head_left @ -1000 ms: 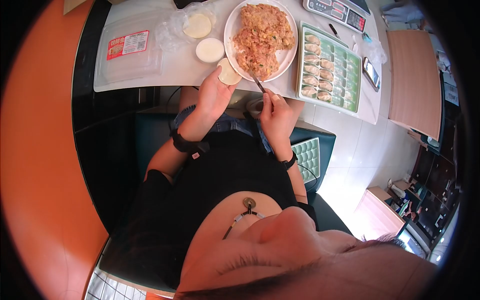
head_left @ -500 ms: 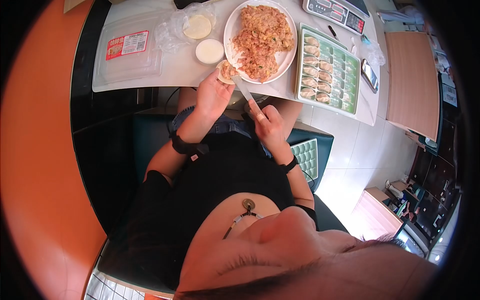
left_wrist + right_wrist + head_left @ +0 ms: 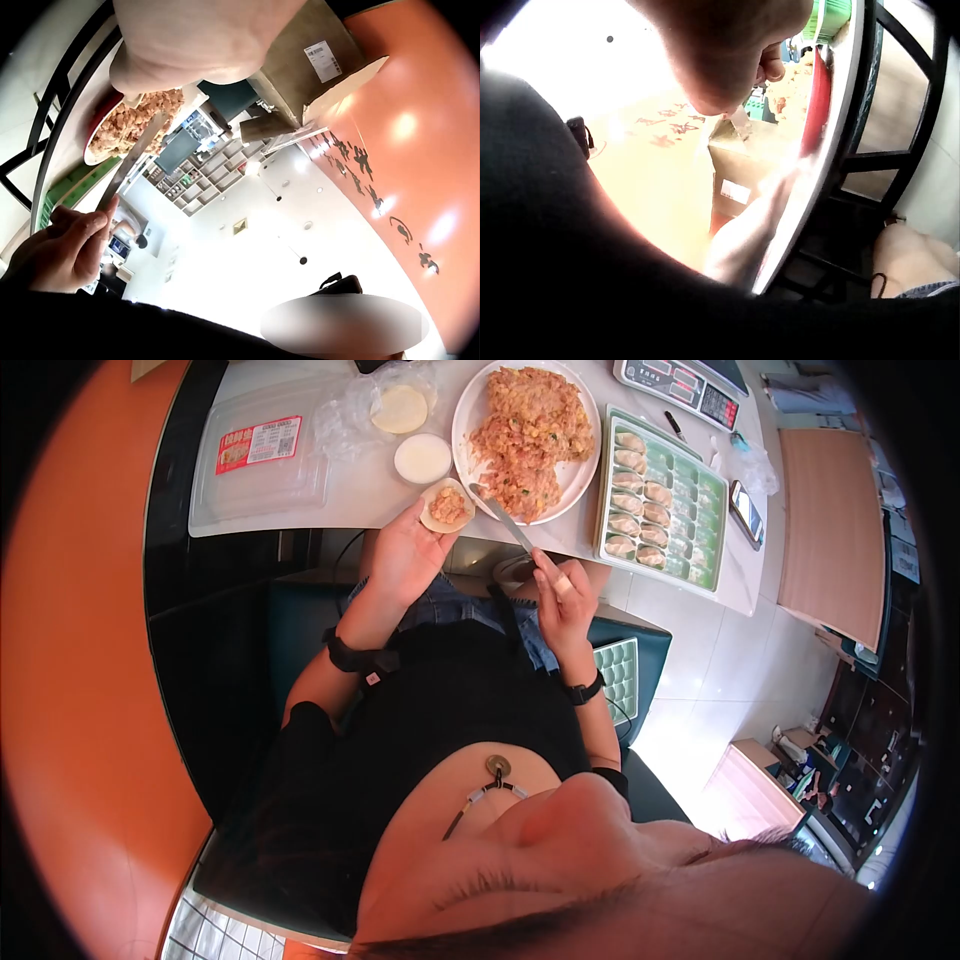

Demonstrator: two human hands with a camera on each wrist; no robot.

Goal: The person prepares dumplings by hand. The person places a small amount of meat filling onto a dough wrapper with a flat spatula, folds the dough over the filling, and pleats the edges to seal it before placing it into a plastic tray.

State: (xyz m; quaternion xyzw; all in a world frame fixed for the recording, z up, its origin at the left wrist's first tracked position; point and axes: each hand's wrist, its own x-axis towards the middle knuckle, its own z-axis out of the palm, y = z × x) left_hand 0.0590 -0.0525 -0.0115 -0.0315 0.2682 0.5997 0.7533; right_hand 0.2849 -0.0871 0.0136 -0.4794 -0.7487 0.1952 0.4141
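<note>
My left hand [image 3: 408, 560] holds a round dumpling wrapper [image 3: 430, 498] at the table's front edge, thumb by its left side. A lump of meat filling [image 3: 450, 507] sits in the wrapper's middle. My right hand [image 3: 568, 605] grips a flat metal spreader [image 3: 516, 530], index finger stretched along it. Its tip lies over the near-left rim of the white plate [image 3: 462, 435], just right of the wrapper. Minced filling [image 3: 530, 425] is heaped on this plate. In the left wrist view, the spreader blade [image 3: 131, 163] overlaps the heap; the wrapper is hidden there.
Right of the plate, a green compartment tray [image 3: 682, 510] carries several folded dumplings [image 3: 627, 482]. A small white bowl [image 3: 423, 458], more wrappers [image 3: 400, 408] in a plastic bag and a clear lid [image 3: 260, 490] lie leftward. A scale [image 3: 680, 385] and phone [image 3: 746, 512] stand right.
Filling has come from the plate onto the wrapper by the spreader. The spreader then left the wrapper, its tip moving to the plate's edge. My left hand has shifted slightly left.
</note>
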